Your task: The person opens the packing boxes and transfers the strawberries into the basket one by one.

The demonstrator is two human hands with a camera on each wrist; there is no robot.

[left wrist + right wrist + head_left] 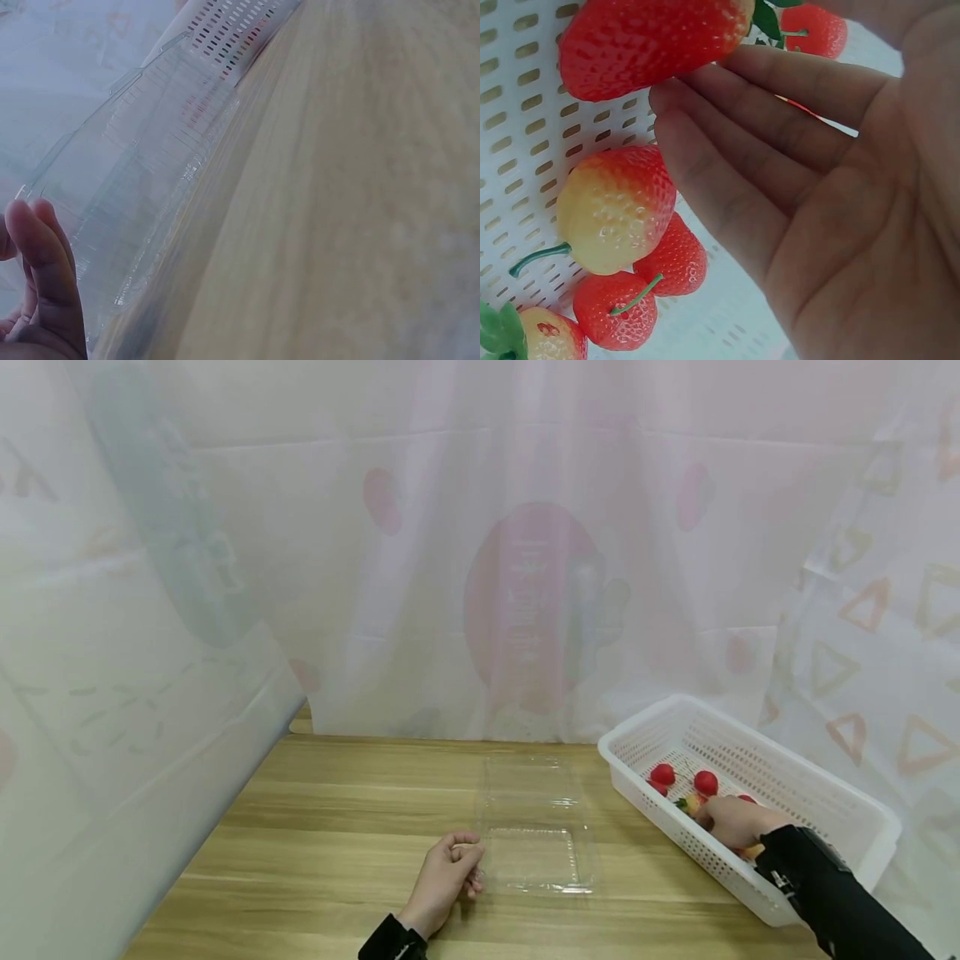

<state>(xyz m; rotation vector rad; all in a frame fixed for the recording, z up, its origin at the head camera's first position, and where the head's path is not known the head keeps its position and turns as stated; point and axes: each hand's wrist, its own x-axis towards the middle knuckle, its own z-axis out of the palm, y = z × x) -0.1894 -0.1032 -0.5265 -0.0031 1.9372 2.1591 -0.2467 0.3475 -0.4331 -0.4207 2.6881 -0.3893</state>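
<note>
My left hand (448,872) stands beside the left edge of a clear plastic clamshell box (531,856), its fingers loosely bent. In the left wrist view its fingertips (39,217) are right at the box's corner. The box lies with its lid open towards the back. My right hand (738,821) reaches into a white perforated basket (825,768). It holds a large red strawberry (645,45) with a pale shoulder and green leaves; index and middle fingertips pass behind the fruit, and the thumb tip is out of the right wrist view.
Around my right hand in the basket lie several more red strawberries (671,259), one half yellow strawberry (607,214) with a green stem among them. The basket's wall (697,839) rises between that hand and the wooden table (330,827). Pale printed curtains (420,610) hang behind and at both sides.
</note>
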